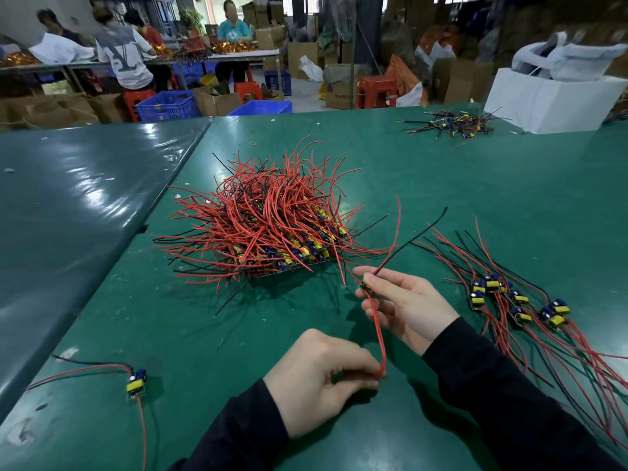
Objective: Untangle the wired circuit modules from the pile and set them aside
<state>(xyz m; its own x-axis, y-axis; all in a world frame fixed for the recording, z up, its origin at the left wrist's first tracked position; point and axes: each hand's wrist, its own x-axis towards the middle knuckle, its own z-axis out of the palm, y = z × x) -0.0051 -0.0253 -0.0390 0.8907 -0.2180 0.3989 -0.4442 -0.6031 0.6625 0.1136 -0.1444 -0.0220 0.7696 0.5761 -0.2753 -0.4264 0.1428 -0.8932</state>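
Head view: right hand (406, 305) pinches one small circuit module (366, 285) at its fingertips, held above the green table (475, 185), between the tangled pile (268, 229) and the sorted row (520, 300) to the right. Left hand (319, 372) pinches the free end of that module's red lead (378, 329), drawing it straight. Upper leads point back toward the pile; whether they are clear of it I cannot tell. Judgement: module light, board rigid, solder joints likely fragile; wires springy, prone to snag. Best gripped at the board edges, not tugged by the leads. One stray module (136, 382) lies far left.
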